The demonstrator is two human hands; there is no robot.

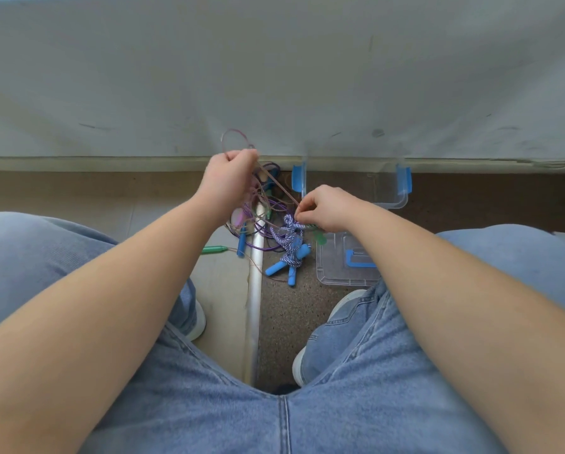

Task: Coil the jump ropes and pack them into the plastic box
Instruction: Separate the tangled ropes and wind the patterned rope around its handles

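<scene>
Left hand grips one looped clear rope; right hand pinches its strand. One braided rope, one plastic box and one lid lie on the floor.

Nice and bright with soft, even light and hardly any shadows, though the fisheye bends the wall and knees at the edges and the thin rope above the left hand looks motion-blurred.

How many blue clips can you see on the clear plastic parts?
3: left clip and right clip on the far part; a third clip on the near part, by the right forearm. Others may be hidden.
</scene>
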